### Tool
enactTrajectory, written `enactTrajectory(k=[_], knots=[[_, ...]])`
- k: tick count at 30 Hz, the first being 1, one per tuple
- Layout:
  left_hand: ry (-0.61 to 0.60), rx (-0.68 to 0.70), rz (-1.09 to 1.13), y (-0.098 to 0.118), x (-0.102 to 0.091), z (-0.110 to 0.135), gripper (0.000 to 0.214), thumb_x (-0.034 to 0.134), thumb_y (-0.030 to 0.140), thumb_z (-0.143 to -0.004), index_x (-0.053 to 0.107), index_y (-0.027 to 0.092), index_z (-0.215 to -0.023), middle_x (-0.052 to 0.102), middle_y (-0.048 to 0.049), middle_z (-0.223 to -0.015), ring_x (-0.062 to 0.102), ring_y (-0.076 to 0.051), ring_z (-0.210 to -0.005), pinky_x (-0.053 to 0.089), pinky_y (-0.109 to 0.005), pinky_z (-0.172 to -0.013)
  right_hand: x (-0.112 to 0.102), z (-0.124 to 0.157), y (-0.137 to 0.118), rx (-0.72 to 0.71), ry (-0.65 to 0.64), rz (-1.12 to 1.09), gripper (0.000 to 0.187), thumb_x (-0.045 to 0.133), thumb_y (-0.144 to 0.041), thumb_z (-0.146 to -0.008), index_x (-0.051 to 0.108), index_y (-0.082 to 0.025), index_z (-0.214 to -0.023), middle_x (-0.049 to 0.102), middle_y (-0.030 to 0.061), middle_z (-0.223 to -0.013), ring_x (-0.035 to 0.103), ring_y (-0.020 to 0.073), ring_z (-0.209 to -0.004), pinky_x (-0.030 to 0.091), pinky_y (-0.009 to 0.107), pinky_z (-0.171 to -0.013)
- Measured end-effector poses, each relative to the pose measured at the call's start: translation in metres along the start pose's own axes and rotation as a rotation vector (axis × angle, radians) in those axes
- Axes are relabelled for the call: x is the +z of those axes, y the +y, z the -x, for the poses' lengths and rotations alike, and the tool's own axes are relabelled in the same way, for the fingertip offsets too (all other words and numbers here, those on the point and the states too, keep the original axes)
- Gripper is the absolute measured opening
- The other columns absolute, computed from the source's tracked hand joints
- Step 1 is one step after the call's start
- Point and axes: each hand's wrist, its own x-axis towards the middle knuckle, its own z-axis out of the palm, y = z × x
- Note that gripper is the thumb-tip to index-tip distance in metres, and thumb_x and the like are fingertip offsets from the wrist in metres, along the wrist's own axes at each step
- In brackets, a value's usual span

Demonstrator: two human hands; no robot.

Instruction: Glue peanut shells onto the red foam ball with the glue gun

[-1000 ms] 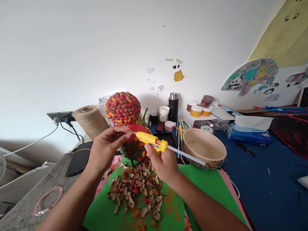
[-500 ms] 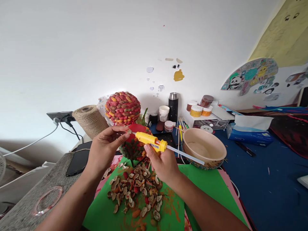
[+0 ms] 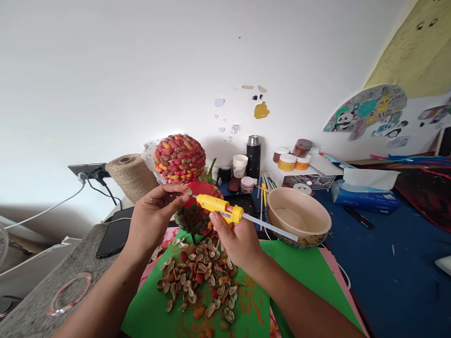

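My right hand (image 3: 239, 241) is wrapped around a yellow hot glue gun (image 3: 214, 205), its nozzle pointing left and a long clear glue stick (image 3: 271, 227) sticking out of the back. Between thumb and fingertips, my left hand (image 3: 155, 211) pinches a small peanut shell (image 3: 189, 192) right at the nozzle; whether they touch I cannot tell. Behind the gun sits a red round form (image 3: 197, 189), partly covered with dark green, red and orange shells and partly hidden by my hands. Below lies a heap of loose peanut shells (image 3: 202, 267), some painted, on a green sheet (image 3: 148, 310).
A shell-covered ball (image 3: 179, 158) and a twine spool (image 3: 132, 178) stand behind on the left, above a black phone (image 3: 114, 232). To the right are a beige bowl (image 3: 299, 213), paint jars (image 3: 287, 162), a black thermos (image 3: 253, 157), paper cups (image 3: 240, 165) and a tissue pack (image 3: 366, 195).
The glue gun in my right hand has shifted slightly left, its nozzle closer to the shell. My left hand has barely moved.
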Motion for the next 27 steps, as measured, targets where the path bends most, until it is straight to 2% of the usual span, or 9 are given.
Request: enactTrajectory(k=[8, 14, 22, 24, 27], knots=[[0.011, 0.004, -0.003, 0.001, 0.001, -0.001, 0.049, 0.11, 0.059, -0.067, 0.09, 0.026, -0.098, 0.089, -0.0073, -0.099, 0.08, -0.028, -0.093, 0.067, -0.036, -0.084, 0.0, 0.001, 0.0, 0.012, -0.016, -0.003, 0.06, 0.06, -0.078, -0.11, 0.081, -0.026, -0.089, 0.054, -0.0014, -0.046, 0.067, 0.0255, -0.05, 0.045, 0.03, -0.045], [0.009, 0.007, -0.017, 0.002, 0.0, -0.001, 0.051, 0.109, 0.061, -0.067, 0.091, 0.025, -0.098, 0.089, -0.0082, -0.1, 0.081, -0.03, -0.094, 0.068, -0.039, -0.086, 0.0, 0.001, 0.0, 0.025, -0.01, 0.002, 0.059, 0.062, -0.079, -0.109, 0.083, -0.026, -0.093, 0.059, 0.0002, -0.05, 0.07, 0.0261, -0.054, 0.046, 0.029, -0.047], [0.01, -0.005, -0.004, 0.001, 0.001, 0.0, 0.047, 0.108, 0.057, -0.07, 0.09, 0.025, -0.099, 0.091, -0.0081, -0.104, 0.082, -0.03, -0.097, 0.067, -0.039, -0.088, 0.002, 0.001, 0.003, 0.023, -0.013, -0.008, 0.062, 0.06, -0.081, -0.109, 0.08, -0.025, -0.09, 0.061, 0.0008, -0.052, 0.072, 0.0262, -0.056, 0.046, 0.029, -0.046], [0.033, 0.002, -0.007, 0.003, 0.0, -0.002, 0.045, 0.107, 0.055, -0.07, 0.089, 0.026, -0.1, 0.091, -0.0073, -0.104, 0.083, -0.03, -0.099, 0.068, -0.04, -0.089, 0.002, 0.0, 0.004, 0.038, -0.013, -0.025, 0.065, 0.059, -0.084, -0.108, 0.077, -0.025, -0.088, 0.065, 0.0012, -0.057, 0.069, 0.0235, -0.054, 0.045, 0.028, -0.045], [0.159, 0.048, 0.014, 0.016, -0.012, -0.01, 0.041, 0.107, 0.05, -0.07, 0.088, 0.027, -0.098, 0.09, -0.0042, -0.102, 0.083, -0.032, -0.104, 0.068, -0.043, -0.09, 0.001, -0.003, 0.005, 0.065, -0.015, -0.084, 0.07, 0.057, -0.091, -0.104, 0.068, -0.026, -0.082, 0.062, -0.0008, -0.058, 0.059, 0.0183, -0.045, 0.042, 0.028, -0.042]])
